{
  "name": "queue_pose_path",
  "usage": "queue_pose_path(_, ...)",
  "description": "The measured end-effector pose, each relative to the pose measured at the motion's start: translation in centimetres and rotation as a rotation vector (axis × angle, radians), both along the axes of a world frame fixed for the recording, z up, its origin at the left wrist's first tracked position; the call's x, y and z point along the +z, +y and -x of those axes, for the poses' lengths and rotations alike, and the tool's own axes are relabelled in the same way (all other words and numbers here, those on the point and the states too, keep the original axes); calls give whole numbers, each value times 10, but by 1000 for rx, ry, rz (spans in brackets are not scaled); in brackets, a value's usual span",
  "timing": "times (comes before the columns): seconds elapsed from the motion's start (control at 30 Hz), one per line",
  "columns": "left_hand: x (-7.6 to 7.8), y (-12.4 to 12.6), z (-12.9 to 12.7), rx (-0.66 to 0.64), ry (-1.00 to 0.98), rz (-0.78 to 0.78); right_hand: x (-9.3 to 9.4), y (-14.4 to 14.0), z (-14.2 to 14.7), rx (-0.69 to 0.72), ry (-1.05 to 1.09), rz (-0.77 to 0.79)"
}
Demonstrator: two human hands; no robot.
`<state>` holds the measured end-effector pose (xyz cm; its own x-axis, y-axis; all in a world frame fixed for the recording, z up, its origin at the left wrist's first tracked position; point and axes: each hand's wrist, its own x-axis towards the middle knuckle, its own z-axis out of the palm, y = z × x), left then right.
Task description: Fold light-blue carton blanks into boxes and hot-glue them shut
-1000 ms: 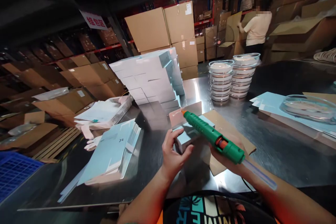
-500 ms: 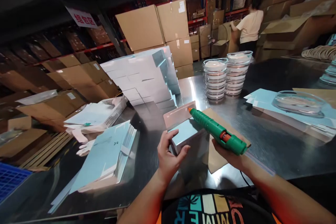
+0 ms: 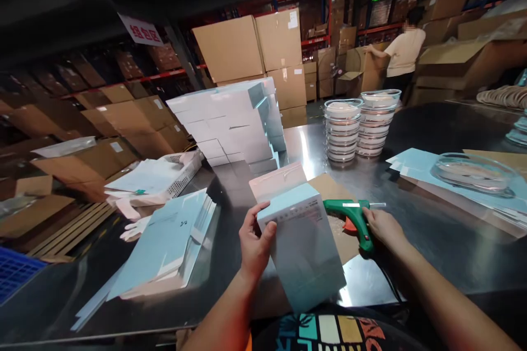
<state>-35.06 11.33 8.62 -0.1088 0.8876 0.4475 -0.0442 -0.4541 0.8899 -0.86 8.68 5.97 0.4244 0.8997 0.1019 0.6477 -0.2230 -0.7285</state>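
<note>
Since a moment ago, the green glue gun (image 3: pixel 349 216) has come down flat on the desk (image 3: pixel 432 241), right hand (image 3: pixel 381 226) still gripping it. Left hand (image 3: pixel 253 241) holds the pale blue box (image 3: pixel 302 247) upright, mid-frame, just left of the gun.

We see a shiny steel table (image 3: pixel 411 241). On it lie a sheet of brown cardboard (image 3: pixel 329 189), a stack of flat pale-blue sheets (image 3: pixel 164 241), a pile of white-blue boxes (image 3: pixel 234 120), two stacks of clear round dishes (image 3: pixel 358 126) and a white mesh tray (image 3: pixel 181 173).
</note>
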Motion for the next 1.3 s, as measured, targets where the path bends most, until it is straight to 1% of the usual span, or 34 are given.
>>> queue_pose_path(0.03,-1,1,-1,-13,-6,-3,2,-1,1,-20,-31,-31)
queue_pose_path(0.1,-1,1,-6,-65,-19,-17,15,-3,13,26,57,-135)
queue_pose_path(0.13,-1,0,-9,-96,-19,-28,24,-4,24,92,148,-208)
queue_pose_path(0.2,1,-2,-17,-150,2,-69,47,-6,52,297,444,-342)
queue_pose_path(0.23,2,-3,-20,-168,21,-96,57,-8,67,390,561,-344)
queue_pose_path(0.27,3,-4,-22,-180,42,-122,67,-10,80,452,641,-330)
queue_pose_path(0.3,3,-4,-23,-187,64,-142,75,-11,91,480,676,-306)
queue_pose_path(0.37,3,-4,-22,-189,105,-160,83,-14,104,465,666,-284)
queue_pose_path(0.43,2,-2,-19,-179,151,-163,83,-15,106,437,620,-297)
queue_pose_path(0.47,1,-2,-18,-180,168,-173,80,-14,104,446,598,-304)
queue_pose_path(0.5,0,-1,-16,-186,178,-190,77,-13,99,479,581,-309)
queue_pose_path(0.57,-3,1,-16,-205,174,-246,69,-9,87,610,561,-312)
queue_pose_path(0.63,-7,2,-19,-214,109,-315,62,-7,74,755,520,-309)
queue_pose_path(0.67,-8,3,-20,-214,56,-350,59,-6,69,797,488,-314)
queue_pose_path(0.73,-10,6,-23,-218,-42,-415,54,-7,61,807,410,-347)
queue_pose_path(0.77,-9,8,-22,-229,-43,-444,53,-9,59,798,372,-378)
queue_pose_path(0.83,-6,11,-19,-259,68,-477,52,-13,59,804,320,-453)
queue_pose_path(0.93,4,15,-9,-293,253,-474,54,-19,64,840,243,-549)
queue_pose_path(1.0,11,17,-2,-328,302,-468,57,-21,68,858,198,-579)
queue_pose_path(1.07,18,19,3,-400,361,-497,60,-21,71,885,165,-597)
queue_pose_path(1.17,29,25,8,-503,431,-633,61,-19,74,921,129,-621)
queue_pose_path(1.23,34,29,10,-535,469,-715,61,-17,75,943,109,-641)
queue_pose_path(1.3,37,32,13,-553,508,-759,62,-13,76,962,85,-655)
